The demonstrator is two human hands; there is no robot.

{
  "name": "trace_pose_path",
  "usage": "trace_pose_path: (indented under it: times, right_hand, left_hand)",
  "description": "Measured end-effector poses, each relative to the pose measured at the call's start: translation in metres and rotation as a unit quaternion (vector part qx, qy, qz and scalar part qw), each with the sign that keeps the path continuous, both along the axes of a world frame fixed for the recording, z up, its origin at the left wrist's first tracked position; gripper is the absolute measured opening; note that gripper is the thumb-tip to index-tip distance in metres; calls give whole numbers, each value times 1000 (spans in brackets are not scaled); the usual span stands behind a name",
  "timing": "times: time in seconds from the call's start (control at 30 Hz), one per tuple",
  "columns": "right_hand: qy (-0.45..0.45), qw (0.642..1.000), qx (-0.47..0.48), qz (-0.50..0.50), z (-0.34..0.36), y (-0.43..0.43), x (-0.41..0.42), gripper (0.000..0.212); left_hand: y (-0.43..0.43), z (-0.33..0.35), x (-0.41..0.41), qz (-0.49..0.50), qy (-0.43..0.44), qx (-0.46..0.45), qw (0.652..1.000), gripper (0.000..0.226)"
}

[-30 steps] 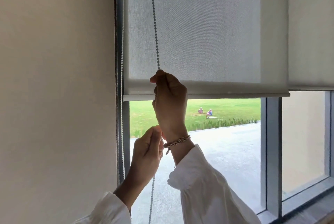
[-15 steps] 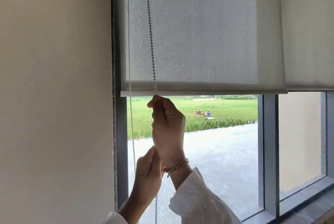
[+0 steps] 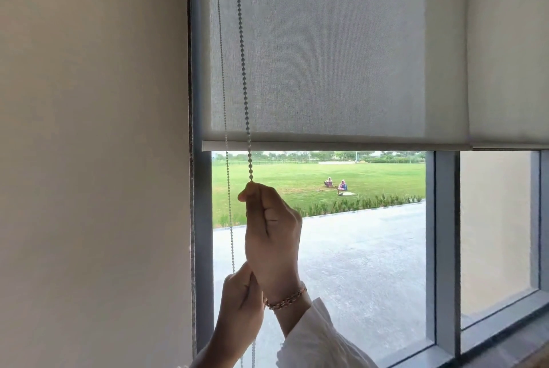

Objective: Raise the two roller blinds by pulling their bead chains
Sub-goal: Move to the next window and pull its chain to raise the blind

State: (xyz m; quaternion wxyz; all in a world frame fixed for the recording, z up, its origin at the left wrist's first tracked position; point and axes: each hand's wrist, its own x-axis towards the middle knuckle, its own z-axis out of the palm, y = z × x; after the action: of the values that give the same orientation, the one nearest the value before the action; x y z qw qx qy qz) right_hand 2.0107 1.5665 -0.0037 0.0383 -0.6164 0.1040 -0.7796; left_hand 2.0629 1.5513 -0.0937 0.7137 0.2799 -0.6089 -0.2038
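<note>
Two hands are closed on one strand of the bead chain, one stacked above the other. Right hand, upper: clenched around the front strand, thumb and forefinger pinching it where it enters the fist; a bracelet sits on the wrist above a white sleeve. Left hand, directly below and touching the right wrist: fingers curled shut on the same strand, which leaves the fist downward and runs out of frame. Second strand of the loop hangs free just left of both hands, close to the window frame. Near roller blind: bottom bar level, above the right hand, with the chain crossing its front. Second roller blind: well right of the hands, bottom edge at almost the same height. Glass below both bars is uncovered, showing lawn and paving beyond. Wall lies left of the hands.
</note>
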Motion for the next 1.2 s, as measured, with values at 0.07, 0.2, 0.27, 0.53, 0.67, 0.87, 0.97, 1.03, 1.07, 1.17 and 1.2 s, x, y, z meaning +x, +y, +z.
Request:
trace_pose_path:
  times: [0.07,0.2,0.27,0.53,0.67,0.87,0.97,1.03,1.07,1.17,1.2]
  right_hand:
    - [2,1000,-10,-11,1,2,1,22]
    - [-2,999,-24,-24,1,2,2,21]
    - [2,999,-31,-31,1,2,2,20]
    - [5,998,-52,-40,1,2,7,20]
    - [0,997,-57,-42,0,1,9,20]
    - [-9,998,-52,-38,-2,-1,10,19]
    - [-11,998,-50,-41,-2,-1,10,19]
    - [-10,998,-52,-43,-3,-1,10,19]
    - [-11,998,-53,-43,-3,-1,11,19]
    - [-21,997,-56,-47,-2,0,11,20]
    - [-23,997,-57,-47,-3,0,11,20]
  left_hand:
    - [1,1,0,-8,9,-2,1000,37]
    - [0,1,3,-29,17,-4,999,28]
    - [-1,0,4,-34,10,-5,999,28]
    - [-5,1,10,-51,2,-1,999,28]
    - [-6,1,13,-49,0,1,999,27]
    - [-3,-1,14,-19,-33,14,999,24]
    - [-5,-1,15,-48,-2,6,999,28]
    - [-5,0,16,-44,-8,6,999,28]
    - [-5,0,16,-39,-10,4,999,27]
    - [-3,1,13,-46,-2,-4,999,28]
    - [-3,-1,13,-45,-2,-6,999,28]
